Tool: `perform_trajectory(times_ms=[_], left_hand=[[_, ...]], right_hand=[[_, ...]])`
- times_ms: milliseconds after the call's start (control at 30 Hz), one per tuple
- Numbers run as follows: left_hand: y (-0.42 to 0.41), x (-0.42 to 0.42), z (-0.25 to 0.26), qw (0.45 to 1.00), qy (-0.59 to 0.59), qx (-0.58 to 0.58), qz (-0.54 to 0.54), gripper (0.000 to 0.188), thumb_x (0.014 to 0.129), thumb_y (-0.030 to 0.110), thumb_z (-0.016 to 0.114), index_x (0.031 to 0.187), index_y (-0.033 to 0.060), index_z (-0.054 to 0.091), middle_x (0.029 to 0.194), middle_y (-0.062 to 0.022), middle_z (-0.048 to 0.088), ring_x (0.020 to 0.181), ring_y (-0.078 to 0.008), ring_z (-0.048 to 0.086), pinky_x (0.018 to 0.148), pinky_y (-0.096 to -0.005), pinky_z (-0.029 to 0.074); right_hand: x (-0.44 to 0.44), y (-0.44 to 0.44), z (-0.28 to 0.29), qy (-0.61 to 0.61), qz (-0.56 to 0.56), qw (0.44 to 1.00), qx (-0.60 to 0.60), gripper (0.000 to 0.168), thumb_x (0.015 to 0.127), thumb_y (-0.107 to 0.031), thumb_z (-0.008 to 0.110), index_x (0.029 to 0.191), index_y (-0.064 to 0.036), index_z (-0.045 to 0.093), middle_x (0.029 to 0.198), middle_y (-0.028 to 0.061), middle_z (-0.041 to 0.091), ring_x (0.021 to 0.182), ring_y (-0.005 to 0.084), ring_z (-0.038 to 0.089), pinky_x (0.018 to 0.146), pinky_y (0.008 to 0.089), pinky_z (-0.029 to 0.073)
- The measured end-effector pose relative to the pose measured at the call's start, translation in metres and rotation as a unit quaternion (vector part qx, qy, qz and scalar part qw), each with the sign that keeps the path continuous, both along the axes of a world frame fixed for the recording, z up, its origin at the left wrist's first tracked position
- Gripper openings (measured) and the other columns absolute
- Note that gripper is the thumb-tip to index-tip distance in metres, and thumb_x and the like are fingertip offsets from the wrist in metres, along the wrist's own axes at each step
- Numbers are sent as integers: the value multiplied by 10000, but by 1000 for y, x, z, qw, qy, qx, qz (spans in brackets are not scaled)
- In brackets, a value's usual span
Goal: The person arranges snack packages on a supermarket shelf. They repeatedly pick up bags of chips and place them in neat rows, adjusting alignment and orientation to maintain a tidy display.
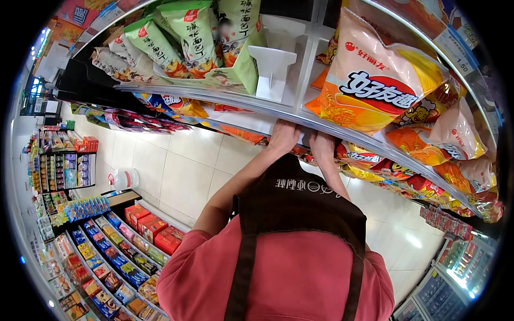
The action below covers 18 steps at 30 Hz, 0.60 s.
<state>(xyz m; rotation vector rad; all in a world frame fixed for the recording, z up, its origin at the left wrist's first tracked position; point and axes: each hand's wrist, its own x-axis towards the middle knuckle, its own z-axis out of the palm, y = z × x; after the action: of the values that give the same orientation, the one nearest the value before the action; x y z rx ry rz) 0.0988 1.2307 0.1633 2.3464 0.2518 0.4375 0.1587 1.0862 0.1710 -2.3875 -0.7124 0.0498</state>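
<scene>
My left hand point(284, 135) reaches under the clear front strip point(257, 108) of the upper shelf, over the shelf below. Close beside it, my right hand point(322, 143) goes in under the same strip. The fingers of both hands are hidden, so whatever they touch or hold does not show. Above my hands, on the upper shelf, are a white plastic pusher stand point(272, 66) and a large orange-and-cream snack bag point(367, 80). To the left, an open green display carton point(241, 78) holds green snack packets point(194, 38).
Colourful snack bags point(359, 155) line the lower shelf right of my hands; blue and yellow bags point(176, 105) lie left. Behind me on the left stands a rack of packaged snacks point(116, 257) with red boxes point(150, 226). A large clear plastic jug point(123, 179) stands on the tiled floor point(180, 168).
</scene>
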Motion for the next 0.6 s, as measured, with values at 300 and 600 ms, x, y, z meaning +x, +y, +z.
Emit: perform_trajectory(times_ms=[300,600], left_hand=[[10,-7,18,999,7,-6,-37,361,850,146,619,1162,-32,575,1177,-266,560,1090,-458,506,972,-515,399],[95,-98,41,995,-49,16,86,496,913,150,605,1335,-45,435,1306,-296,475,1219,-468,441,1036,-495,377]], right_hand=[[-6,2,7,-27,-32,999,17,357,870,-114,584,1189,45,550,1124,310,574,1056,493,533,930,523,431],[-60,47,37,-15,0,994,108,406,885,-75,592,1271,21,507,1146,314,545,1024,498,513,880,512,434]])
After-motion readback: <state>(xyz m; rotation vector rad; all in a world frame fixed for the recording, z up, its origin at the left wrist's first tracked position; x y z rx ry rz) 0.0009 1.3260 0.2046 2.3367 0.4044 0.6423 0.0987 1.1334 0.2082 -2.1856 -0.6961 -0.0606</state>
